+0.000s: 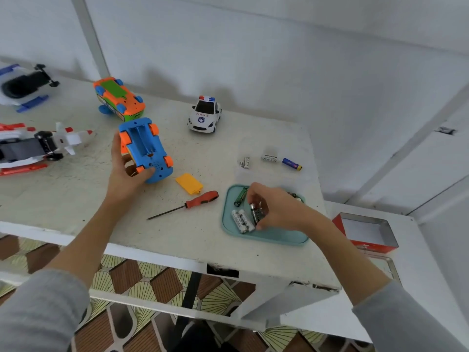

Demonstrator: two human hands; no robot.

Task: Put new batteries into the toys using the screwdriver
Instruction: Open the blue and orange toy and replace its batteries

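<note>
Left hand (124, 171) had the blue toy car (146, 148) flipped belly-up just over the worktop (76, 194), fingers wrapped round its side, battery bay open and empty; best thing there was to keep it steady and tilted toward you so the plus and minus marks can be read before anything goes in; its yellow cover (189, 183) lay just beside it, with the screwdriver (186, 204) next to that, nobody touching it; over on the right, the right hand (274, 209) was down in the teal tray (274, 238), fingertips pinching a couple of batteries (255, 212), two white ones (242, 221) loose alongside; I'd lift them one at a time
</note>
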